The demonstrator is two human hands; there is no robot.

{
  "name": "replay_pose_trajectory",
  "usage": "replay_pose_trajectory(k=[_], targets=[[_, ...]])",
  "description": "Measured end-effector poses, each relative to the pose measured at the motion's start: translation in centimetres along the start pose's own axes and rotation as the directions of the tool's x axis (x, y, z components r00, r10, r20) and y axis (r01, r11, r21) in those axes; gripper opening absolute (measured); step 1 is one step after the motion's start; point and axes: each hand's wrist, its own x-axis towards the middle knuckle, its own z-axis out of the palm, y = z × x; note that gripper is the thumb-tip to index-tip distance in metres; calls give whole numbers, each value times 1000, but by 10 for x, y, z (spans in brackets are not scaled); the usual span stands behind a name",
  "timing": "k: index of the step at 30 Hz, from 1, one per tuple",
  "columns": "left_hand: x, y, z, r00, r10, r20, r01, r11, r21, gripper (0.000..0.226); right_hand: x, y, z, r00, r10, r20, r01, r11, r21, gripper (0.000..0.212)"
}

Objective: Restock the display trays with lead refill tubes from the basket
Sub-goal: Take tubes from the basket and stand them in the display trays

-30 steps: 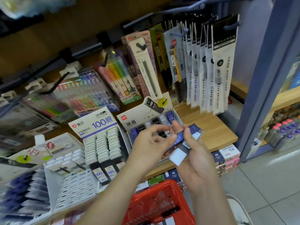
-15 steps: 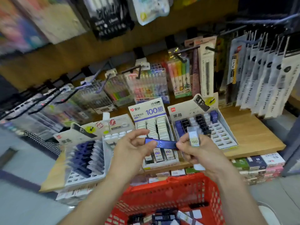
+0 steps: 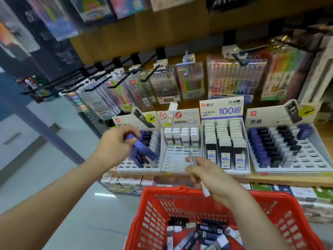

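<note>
My left hand (image 3: 115, 143) grips a blue lead refill tube (image 3: 142, 147) and holds it slanted over the leftmost display tray (image 3: 137, 167), which holds blue, black and pale tubes. My right hand (image 3: 210, 175) is closed on a white refill tube (image 3: 204, 189), held above the far rim of the red basket (image 3: 149, 219). The basket sits low in front of me with several loose tubes (image 3: 200, 235) in its bottom. Three more trays line the shelf: a white-tube tray (image 3: 180, 165), a "100" tray (image 3: 225, 141) and a right tray (image 3: 288, 166) of blue, black and grey tubes.
Hanging pen packs (image 3: 234, 78) on black hooks fill the wall behind the trays. Boxed stock (image 3: 126, 181) sits under the wooden shelf edge (image 3: 288, 181). A dark slanted post (image 3: 45, 127) and grey floor lie to the left.
The view has swung left. My hands have parted: the left one carried the blue tube up and left over the leftmost tray, while the right kept the white tube near the basket rim.
</note>
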Motion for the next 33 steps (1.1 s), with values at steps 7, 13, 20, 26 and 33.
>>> replay_pose_trajectory(k=[7,13,20,26,33], targets=[[17,-80,-27,999,19,-45,-1,933,360,14,2,2,21,994,36,-103,-23,991,129,21],[22,-115,3,990,114,88,-140,901,410,14,12,17,35,974,88,-207,-73,994,80,20],[27,-135,24,974,155,166,-211,888,408,12,16,28,39,978,141,-152,-130,988,82,19],[30,-139,26,979,163,119,-197,902,385,15,13,34,40,984,135,-113,-118,982,147,18],[37,-137,29,953,240,186,-297,863,408,17,12,35,39,971,154,-182,-121,976,181,23]])
